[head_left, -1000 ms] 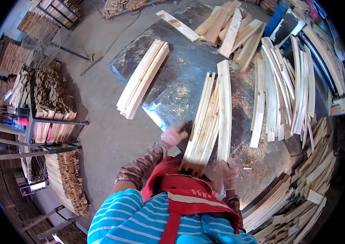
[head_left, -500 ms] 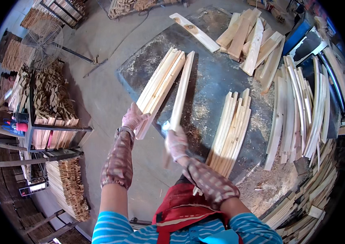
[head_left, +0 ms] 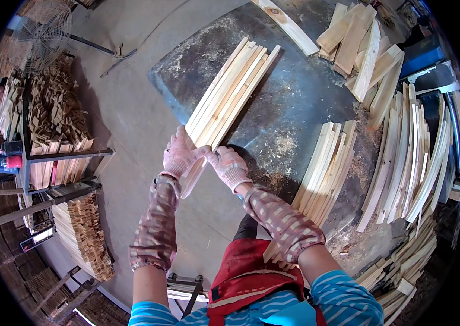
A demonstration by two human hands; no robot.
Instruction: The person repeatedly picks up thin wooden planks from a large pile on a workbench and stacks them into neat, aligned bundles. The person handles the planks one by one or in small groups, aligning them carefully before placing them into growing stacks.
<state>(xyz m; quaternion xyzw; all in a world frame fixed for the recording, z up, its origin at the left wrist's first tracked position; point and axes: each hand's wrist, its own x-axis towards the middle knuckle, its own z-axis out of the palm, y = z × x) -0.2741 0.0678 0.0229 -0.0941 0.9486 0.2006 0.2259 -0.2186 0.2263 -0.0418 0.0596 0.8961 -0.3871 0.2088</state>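
Wooden slats (head_left: 224, 100) now lie as one squared bundle on the metal counter (head_left: 295, 103); the loose slat from before has joined it. Left hand (head_left: 178, 153) and right hand (head_left: 230, 165), both gloved, press the near ends, closer together.

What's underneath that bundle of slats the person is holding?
Under the slats lies a dark metal sheet dusted with sawdust, on a concrete floor. The left hand and right hand grip the near end. The sheet directly beneath is covered.
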